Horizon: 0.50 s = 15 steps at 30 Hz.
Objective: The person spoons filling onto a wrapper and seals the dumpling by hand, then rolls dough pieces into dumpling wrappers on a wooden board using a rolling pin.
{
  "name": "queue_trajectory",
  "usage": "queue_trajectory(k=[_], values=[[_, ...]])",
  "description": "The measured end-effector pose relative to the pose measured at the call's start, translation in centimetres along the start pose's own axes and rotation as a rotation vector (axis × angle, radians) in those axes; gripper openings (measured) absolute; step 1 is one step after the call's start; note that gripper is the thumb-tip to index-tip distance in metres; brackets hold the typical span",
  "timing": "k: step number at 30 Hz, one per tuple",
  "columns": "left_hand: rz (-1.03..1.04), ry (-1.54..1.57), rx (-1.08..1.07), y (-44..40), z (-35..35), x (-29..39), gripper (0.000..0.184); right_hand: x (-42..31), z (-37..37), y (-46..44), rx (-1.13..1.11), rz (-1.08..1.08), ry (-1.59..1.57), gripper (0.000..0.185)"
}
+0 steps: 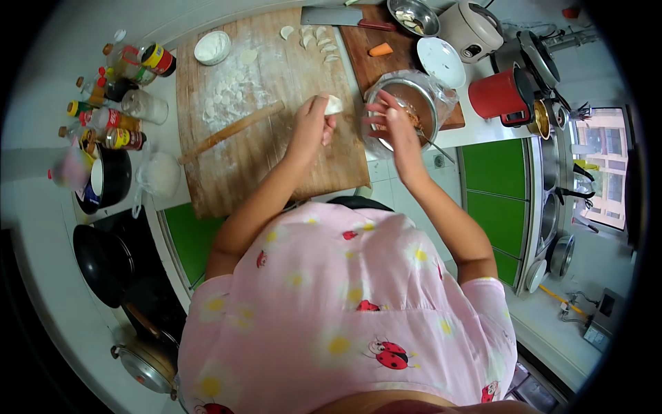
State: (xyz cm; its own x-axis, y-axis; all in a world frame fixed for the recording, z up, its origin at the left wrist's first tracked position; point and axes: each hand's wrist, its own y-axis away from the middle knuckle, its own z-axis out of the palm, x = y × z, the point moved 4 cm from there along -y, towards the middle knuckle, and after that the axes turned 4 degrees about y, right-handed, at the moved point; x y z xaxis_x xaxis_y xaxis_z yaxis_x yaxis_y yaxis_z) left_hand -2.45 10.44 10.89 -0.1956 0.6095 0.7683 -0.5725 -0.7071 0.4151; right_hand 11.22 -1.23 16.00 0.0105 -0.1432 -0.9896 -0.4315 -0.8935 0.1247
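My left hand is over the right part of a floured wooden board, its fingers closed on a pale dough wrapper. To the right, my right hand is at the left side of a metal bowl with plastic around it, fingers apart and holding nothing. Reddish filling shows in the bowl, and a metal utensil leans out over its rim. A rolling pin lies slanted on the board, below small dough pieces. Several folded dumplings sit at the board's far edge.
A bowl of flour stands at the far left of the board. A cleaver, a carrot piece, a white plate and a red pot are beyond or right. Bottles crowd the left counter.
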Motion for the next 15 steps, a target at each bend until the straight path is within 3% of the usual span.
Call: queue_trajectory(k=[3,6,9,12,15], values=[[0.133,-0.224,0.121,-6.3,-3.5,0.0,0.028,-0.3,-4.1,1.6,0.085,0.017,0.144,0.048],[0.316,-0.677,0.251,-14.9,-7.0,0.9,0.028,0.3,-7.9,3.1,0.138,0.07,0.226,0.043],[0.684,-0.975,0.426,-21.3,-7.3,3.6,0.028,0.3,-10.2,4.2,0.158,0.107,0.304,0.039],[0.765,-1.118,0.424,-27.3,-7.2,6.0,0.024,-0.5,-11.9,4.8,0.161,0.1,0.456,0.034],[0.68,-1.279,0.518,-31.6,-7.0,7.8,0.022,-1.3,-12.9,5.0,0.161,0.067,0.594,0.03]])
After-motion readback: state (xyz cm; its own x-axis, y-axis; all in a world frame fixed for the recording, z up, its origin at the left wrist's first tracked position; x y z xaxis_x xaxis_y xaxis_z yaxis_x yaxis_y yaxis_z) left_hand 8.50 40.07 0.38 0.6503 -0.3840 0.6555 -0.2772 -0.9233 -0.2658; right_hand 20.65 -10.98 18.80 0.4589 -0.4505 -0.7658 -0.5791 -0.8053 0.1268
